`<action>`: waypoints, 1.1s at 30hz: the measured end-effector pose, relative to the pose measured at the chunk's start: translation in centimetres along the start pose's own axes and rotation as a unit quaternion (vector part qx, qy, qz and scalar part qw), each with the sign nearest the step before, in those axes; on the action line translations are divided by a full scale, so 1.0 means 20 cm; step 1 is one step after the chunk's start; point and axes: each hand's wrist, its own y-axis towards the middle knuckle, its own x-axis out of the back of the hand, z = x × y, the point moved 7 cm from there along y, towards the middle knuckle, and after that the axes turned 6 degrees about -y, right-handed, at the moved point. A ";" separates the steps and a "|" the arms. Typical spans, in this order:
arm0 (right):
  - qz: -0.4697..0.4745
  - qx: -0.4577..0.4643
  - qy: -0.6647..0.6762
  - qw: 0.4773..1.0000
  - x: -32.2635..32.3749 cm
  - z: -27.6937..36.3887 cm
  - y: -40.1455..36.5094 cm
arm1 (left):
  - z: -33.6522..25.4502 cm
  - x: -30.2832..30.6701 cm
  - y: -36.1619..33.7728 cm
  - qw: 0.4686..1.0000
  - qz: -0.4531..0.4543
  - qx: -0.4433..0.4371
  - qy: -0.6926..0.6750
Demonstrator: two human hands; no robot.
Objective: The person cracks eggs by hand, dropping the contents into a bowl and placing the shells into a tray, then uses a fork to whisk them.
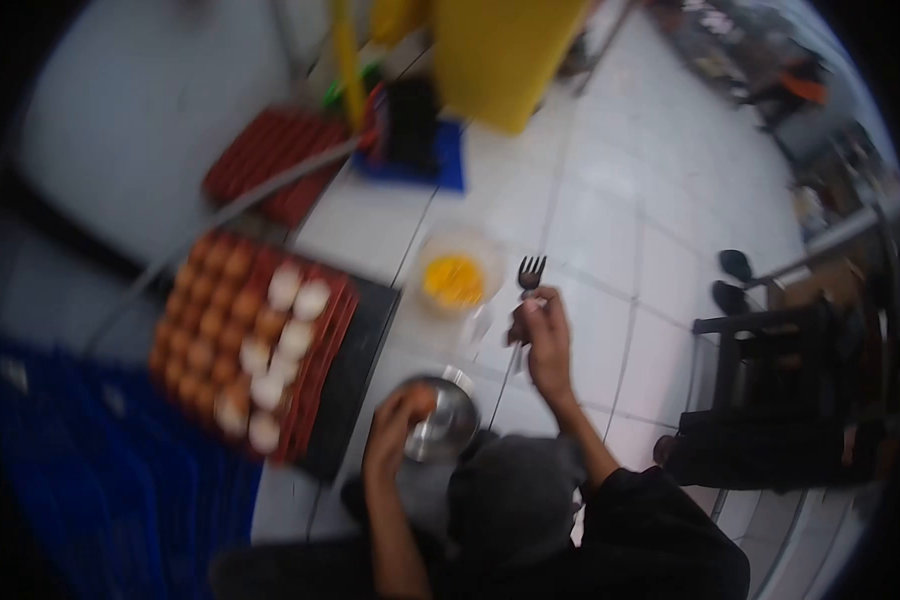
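Observation:
My left hand [390,435] is closed around a brown egg [422,401] at the left side of a shiny metal bowl [448,430]. Whether the shell is cracked cannot be made out. A fork [532,270] is gripped in my right hand [547,340], its tines pointing away from me. Beyond the bowl stands a clear plastic container [490,250] with yellow egg yolks [453,281] in it. To the left, a red egg tray [320,385] carries rows of brown eggs [202,320] and several white shell pieces [283,365] along its right side.
A dark board [365,345] lies under the egg tray on the white tiled floor [595,250]. Another red tray [270,160], a blue dustpan [450,160] and a yellow panel [505,60] are farther off. Blue crates [120,470] stand at left, a dark stool [770,350] at right.

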 end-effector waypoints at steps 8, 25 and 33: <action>0.102 -0.077 -0.396 0.909 0.03 -1.11 -0.45 | 0.07 0.28 -0.05 0.989 -0.133 0.000 -0.065; 0.141 0.075 -0.426 0.891 -0.16 -0.74 -0.38 | 0.11 0.21 0.02 0.980 -0.065 -0.003 -0.186; 0.079 -0.001 -0.367 0.927 -0.01 -1.07 -0.30 | 0.13 0.22 0.03 0.981 -0.085 -0.003 -0.173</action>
